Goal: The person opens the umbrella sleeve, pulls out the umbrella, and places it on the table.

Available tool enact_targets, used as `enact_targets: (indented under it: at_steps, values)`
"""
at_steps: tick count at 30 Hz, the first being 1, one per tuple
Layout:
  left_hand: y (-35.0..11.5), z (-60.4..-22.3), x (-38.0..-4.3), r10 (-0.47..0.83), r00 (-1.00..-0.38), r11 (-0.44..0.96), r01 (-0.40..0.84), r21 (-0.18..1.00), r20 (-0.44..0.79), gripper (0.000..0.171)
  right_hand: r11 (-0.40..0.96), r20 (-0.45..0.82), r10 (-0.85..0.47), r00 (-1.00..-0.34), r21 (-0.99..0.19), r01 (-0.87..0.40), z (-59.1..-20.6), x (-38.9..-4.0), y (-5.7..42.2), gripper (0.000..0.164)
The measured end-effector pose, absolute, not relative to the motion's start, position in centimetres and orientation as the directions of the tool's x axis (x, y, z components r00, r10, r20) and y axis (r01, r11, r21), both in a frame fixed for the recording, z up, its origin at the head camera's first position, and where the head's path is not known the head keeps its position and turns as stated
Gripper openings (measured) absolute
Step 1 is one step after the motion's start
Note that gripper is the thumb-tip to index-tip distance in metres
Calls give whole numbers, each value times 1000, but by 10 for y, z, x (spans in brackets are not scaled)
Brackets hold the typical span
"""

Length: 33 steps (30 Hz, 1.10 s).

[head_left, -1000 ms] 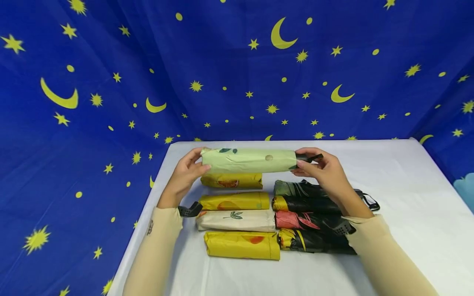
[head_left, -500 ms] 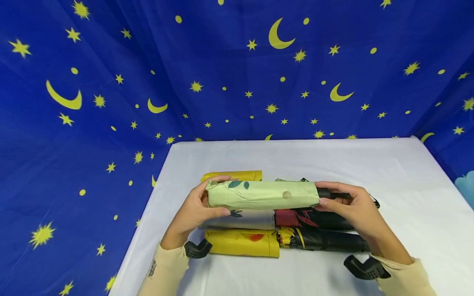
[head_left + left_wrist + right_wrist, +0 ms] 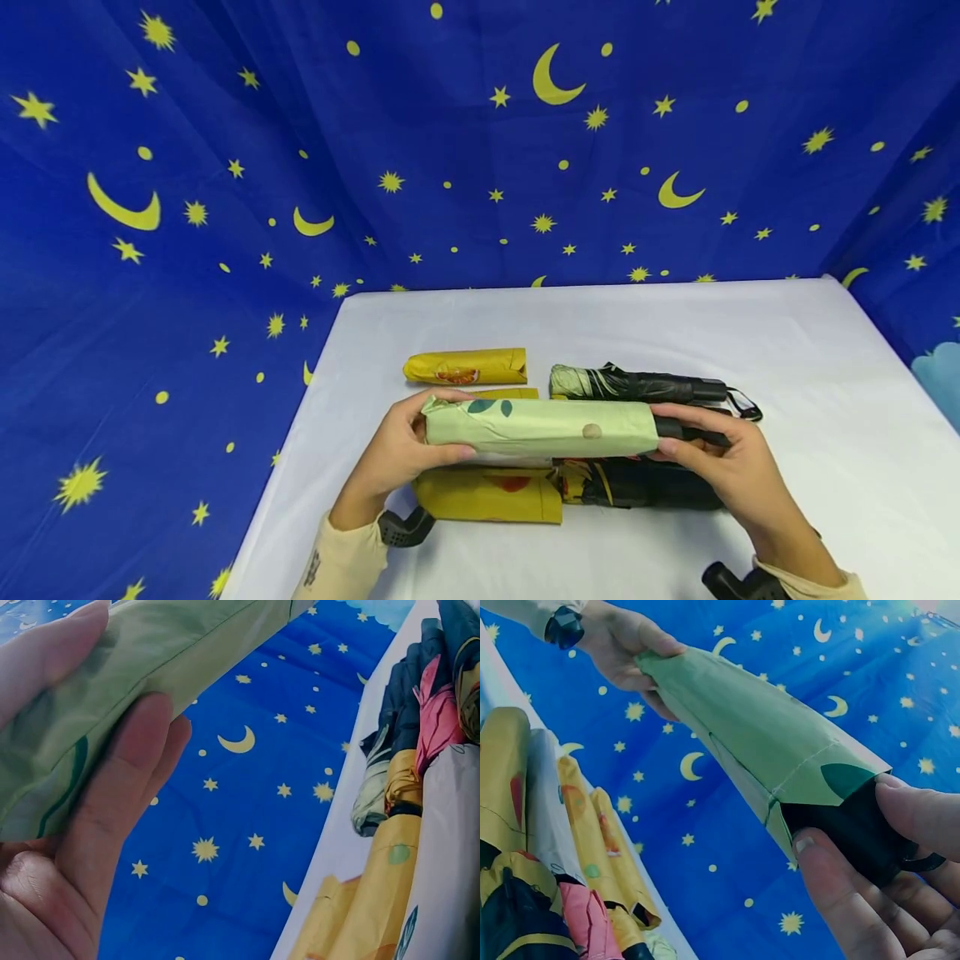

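Observation:
A folded umbrella in a light green sleeve (image 3: pixel 540 428) with leaf prints is held level above the table. My left hand (image 3: pixel 405 448) grips the sleeve's closed end, thumb in front and fingers behind. At the other end my right hand (image 3: pixel 723 458) pinches the black handle (image 3: pixel 855 832) where it comes out of the sleeve mouth; the right wrist view shows thumb and fingers on either side of it. Below, partly covered by the held umbrella, lie a yellow sleeve (image 3: pixel 491 498) and a folded black-and-yellow umbrella (image 3: pixel 645 487).
Farther back on the white table (image 3: pixel 825 358) lie another yellow sleeve (image 3: pixel 465 367) and a folded black umbrella with pale green cloth (image 3: pixel 645 385). A white sleeve (image 3: pixel 450 825) and a red-and-black umbrella (image 3: pixel 439 720) show in the left wrist view. Blue star-patterned cloth (image 3: pixel 450 125) stands behind.
Both hands have brought the green-sleeved umbrella down the head view, closer to the body and slightly right. The back yellow sleeve and black umbrella are now uncovered. Both grips stay the same.

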State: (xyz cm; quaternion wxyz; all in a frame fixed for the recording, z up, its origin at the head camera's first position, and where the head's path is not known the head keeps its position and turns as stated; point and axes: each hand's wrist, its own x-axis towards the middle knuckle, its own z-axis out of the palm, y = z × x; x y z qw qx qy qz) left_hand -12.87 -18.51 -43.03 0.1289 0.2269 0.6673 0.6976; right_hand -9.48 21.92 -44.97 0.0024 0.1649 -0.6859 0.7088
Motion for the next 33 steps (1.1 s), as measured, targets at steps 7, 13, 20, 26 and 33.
enact_targets:
  at_steps: [7, 13, 20, 26, 33]
  values:
    - [-190, -432, -122, 440, -885, -87, 128, 988, 153, 54, -76, 245, -207, -947, -969, -234, -448, -90, 215, 40]
    - [-195, -433, -119, 425, -888, -108, 141, 984, 174, 55, -121, 285, -237, -929, -957, -263, -445, -91, 215, 40]
    - [-200, -433, -118, 410, -894, -115, 149, 982, 183, 56, -117, 292, -228, -929, -955, -272, -445, -90, 214, 40]
    - [-202, -434, -117, 421, -885, -124, 163, 979, 201, 56, -96, 260, -220, -940, -965, -244, -445, -89, 216, 40]
    - [-205, -433, -117, 419, -886, -138, 152, 979, 197, 60, -140, 230, -201, -952, -969, -204, -444, -85, 220, 39]
